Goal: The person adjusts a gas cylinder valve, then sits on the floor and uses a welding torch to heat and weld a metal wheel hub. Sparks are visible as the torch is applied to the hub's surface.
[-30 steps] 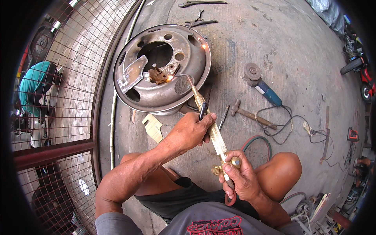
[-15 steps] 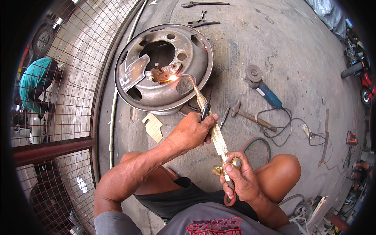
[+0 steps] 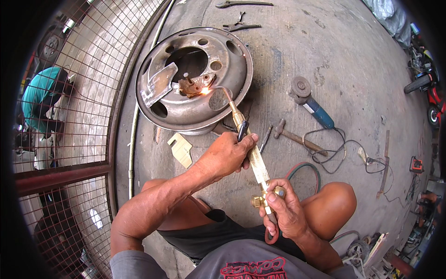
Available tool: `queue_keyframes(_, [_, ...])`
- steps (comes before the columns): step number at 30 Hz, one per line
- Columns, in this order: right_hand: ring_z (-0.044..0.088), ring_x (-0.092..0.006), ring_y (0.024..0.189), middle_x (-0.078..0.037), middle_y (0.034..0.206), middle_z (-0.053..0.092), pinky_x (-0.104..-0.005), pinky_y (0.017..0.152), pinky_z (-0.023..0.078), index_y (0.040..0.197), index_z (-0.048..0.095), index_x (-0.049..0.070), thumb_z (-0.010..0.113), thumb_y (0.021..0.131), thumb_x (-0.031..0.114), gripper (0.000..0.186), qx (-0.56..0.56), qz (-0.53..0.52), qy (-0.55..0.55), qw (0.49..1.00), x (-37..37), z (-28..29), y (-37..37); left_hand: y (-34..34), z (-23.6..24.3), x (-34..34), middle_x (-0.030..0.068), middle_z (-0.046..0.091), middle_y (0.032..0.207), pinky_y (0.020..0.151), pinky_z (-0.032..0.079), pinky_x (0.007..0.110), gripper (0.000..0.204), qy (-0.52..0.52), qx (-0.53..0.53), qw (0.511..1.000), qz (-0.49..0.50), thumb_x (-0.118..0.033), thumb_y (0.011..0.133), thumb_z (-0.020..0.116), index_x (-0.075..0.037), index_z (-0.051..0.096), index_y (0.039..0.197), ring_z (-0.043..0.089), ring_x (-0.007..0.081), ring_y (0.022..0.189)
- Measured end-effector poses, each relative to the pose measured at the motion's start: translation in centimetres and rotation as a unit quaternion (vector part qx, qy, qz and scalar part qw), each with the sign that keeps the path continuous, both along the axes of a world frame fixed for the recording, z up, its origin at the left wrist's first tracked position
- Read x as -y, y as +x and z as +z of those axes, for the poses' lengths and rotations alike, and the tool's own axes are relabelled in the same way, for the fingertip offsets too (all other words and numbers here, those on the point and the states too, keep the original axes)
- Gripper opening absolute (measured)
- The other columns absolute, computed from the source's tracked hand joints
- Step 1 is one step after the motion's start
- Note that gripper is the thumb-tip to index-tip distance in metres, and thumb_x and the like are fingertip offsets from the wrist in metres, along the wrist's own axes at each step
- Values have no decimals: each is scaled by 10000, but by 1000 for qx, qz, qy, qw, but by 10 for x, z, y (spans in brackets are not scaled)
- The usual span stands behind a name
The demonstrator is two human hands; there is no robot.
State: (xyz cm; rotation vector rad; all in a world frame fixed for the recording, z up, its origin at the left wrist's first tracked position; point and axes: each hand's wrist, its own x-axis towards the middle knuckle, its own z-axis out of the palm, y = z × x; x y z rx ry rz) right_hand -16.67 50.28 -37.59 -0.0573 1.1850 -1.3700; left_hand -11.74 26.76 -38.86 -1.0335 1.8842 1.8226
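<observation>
A brass gas torch (image 3: 258, 167) slants between my hands, its bent copper tip pointing up and left. My left hand (image 3: 230, 153) is closed round the forward part of its handle, against a short black piece. At the rear, my right hand (image 3: 285, 209) grips the torch by its valve knobs (image 3: 257, 201), where the hoses join. A bright flame burns at the tip, on the edge of a rusty metal bracket (image 3: 193, 87). That bracket lies on a steel wheel rim (image 3: 186, 118), beside a flat grey metal plate (image 3: 160, 84).
Right of the rim lie an angle grinder (image 3: 313, 104) with its cord and a hammer (image 3: 299, 141). A pale cut-out template (image 3: 181, 149) is near the rim. Pliers (image 3: 242, 26) and a wrench (image 3: 244, 4) lie beyond. Behind the mesh fence (image 3: 88, 116), another person (image 3: 42, 100) bends over.
The flame's glow at the bracket's edge looks slightly smaller. Both hands keep their grip on the torch, and the bracket and plate stay where they were.
</observation>
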Motion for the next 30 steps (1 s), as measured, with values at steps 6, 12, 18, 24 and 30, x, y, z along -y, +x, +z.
queue_keyframes(6, [502, -134, 406, -175, 836, 631, -245, 369, 407, 1252, 417, 149, 523, 1104, 284, 227, -1, 2, -6, 1000, -1, -2, 0, 1, 0, 0, 52, 616, 601, 516, 425, 307, 621, 1, 7, 1000, -2, -541, 1073, 520, -17, 667, 775, 517, 110, 502])
queue_keyframes(12, [504, -137, 405, -175, 835, 632, -248, 370, 408, 1249, 415, 149, 526, 1102, 282, 228, 1, -2, -2, 1000, 0, -1, 0, -1, 2, 0, 50, 617, 603, 519, 427, 308, 615, -4, 14, 1000, -8, -532, 1076, 519, -17, 664, 772, 521, 114, 507])
queue_keyframes(18, [506, -135, 409, -178, 840, 633, -249, 375, 415, 1248, 407, 151, 529, 1101, 289, 235, 11, -5, -3, 1000, -2, -2, 1, 0, -1, 0, 51, 616, 604, 515, 428, 311, 612, -4, 7, 1000, -8, -531, 1074, 524, -18, 662, 769, 521, 116, 506])
queue_keyframes(24, [508, -125, 417, -169, 857, 639, -248, 368, 400, 1249, 387, 148, 603, 1046, 131, 296, 16, -5, 0, 1000, 0, 0, 1, 0, -3, 1, 48, 614, 601, 510, 433, 308, 615, -7, 11, 1000, -10, -529, 1074, 528, -13, 664, 769, 529, 116, 506])
queue_keyframes(30, [498, -109, 426, -157, 873, 639, -246, 353, 379, 1235, 372, 145, 625, 1005, 28, 361, 15, -3, 20, 1000, 2, 2, 1, 0, -2, 2, 43, 613, 601, 505, 432, 300, 605, -7, 19, 1000, -13, -523, 1073, 537, -15, 668, 773, 534, 111, 506])
